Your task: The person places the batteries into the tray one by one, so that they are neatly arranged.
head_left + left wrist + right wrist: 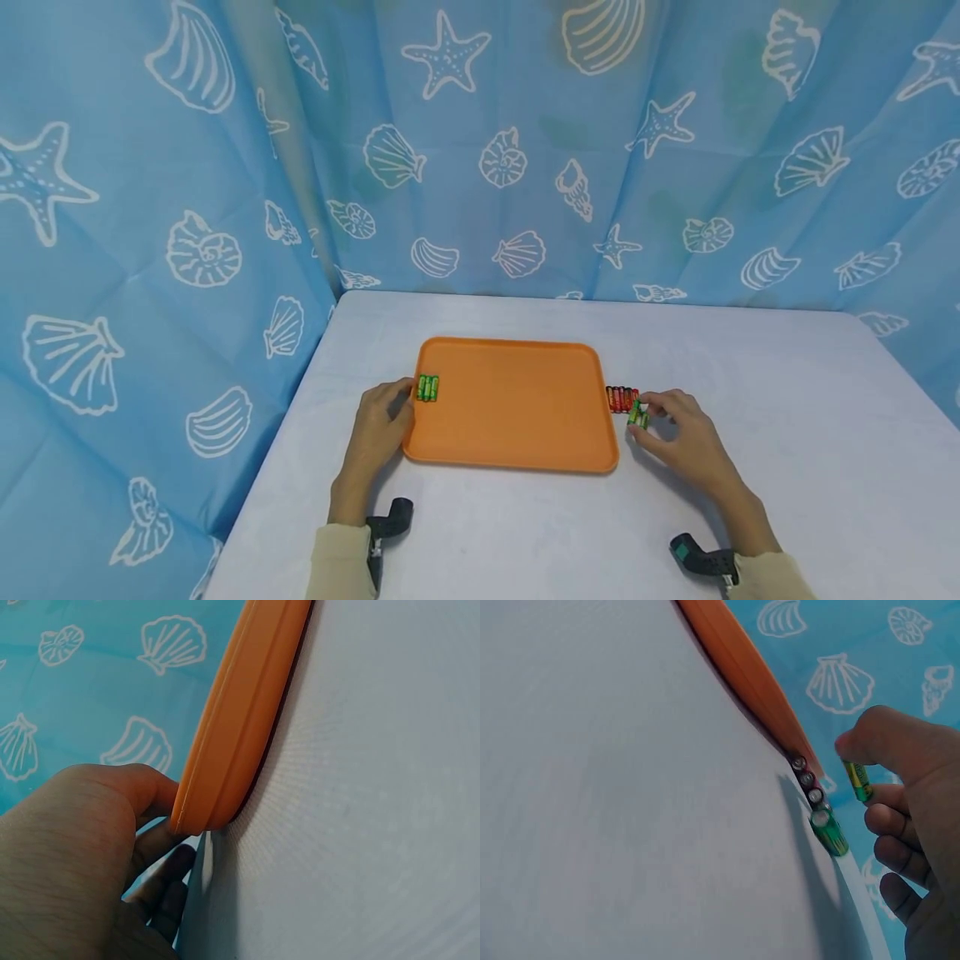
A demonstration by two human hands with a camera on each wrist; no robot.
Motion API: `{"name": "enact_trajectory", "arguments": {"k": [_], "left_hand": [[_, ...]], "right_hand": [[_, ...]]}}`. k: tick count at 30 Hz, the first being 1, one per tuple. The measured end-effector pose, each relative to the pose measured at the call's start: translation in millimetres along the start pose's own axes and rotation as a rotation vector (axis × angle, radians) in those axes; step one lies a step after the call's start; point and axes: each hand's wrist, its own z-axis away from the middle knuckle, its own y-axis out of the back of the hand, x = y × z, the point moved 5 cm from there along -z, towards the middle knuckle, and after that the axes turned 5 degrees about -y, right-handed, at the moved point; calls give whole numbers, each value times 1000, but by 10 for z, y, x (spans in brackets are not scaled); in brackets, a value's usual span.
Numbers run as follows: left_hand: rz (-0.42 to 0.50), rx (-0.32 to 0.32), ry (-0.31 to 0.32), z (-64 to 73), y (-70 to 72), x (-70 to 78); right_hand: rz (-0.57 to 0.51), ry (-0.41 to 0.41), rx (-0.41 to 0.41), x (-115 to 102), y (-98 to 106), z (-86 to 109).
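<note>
My left hand (381, 421) is at the left side of an orange tray (517, 404), its thumb and fingertips touching the rim (217, 750). Just inside that side, several green batteries (427, 388) lie side by side in the tray. Beyond the tray's right side, my right hand (686, 437) pinches a green battery (856, 780) between thumb and finger, slightly above the table. Below it, another green battery (830, 834) is on the table beside a row of red batteries (621, 399). The red row lies close against the tray's right edge.
A white cloth (525, 533) covers the table. Blue curtains (465, 183) with shell and starfish prints hang behind it and along its left side. A black wrist device (393, 518) sits on each forearm, above light sleeves (341, 562).
</note>
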Motion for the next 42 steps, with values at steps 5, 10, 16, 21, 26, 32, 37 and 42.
{"name": "enact_trajectory", "arguments": {"k": [5, 10, 16, 21, 26, 32, 37, 42], "left_hand": [[11, 10, -9, 12, 9, -13], [26, 27, -60, 15, -2, -19], [24, 27, -82, 20, -20, -11], [8, 27, -66, 16, -6, -15], [14, 27, -71, 16, -2, 0], [3, 27, -72, 12, -5, 4], [2, 41, -82, -4, 12, 0], [-2, 37, -73, -17, 6, 4]], "right_hand": [[-11, 45, -9, -62, -91, -59], [-29, 58, -26, -99, -150, -62], [-44, 72, -56, -195, -173, -87], [-42, 69, -87, -268, -246, -140], [-69, 64, -115, -353, -317, -182], [-74, 73, -131, -472, -377, -238], [-92, 90, -132, -556, -437, -305], [-115, 110, -138, -616, -503, -329]]}}
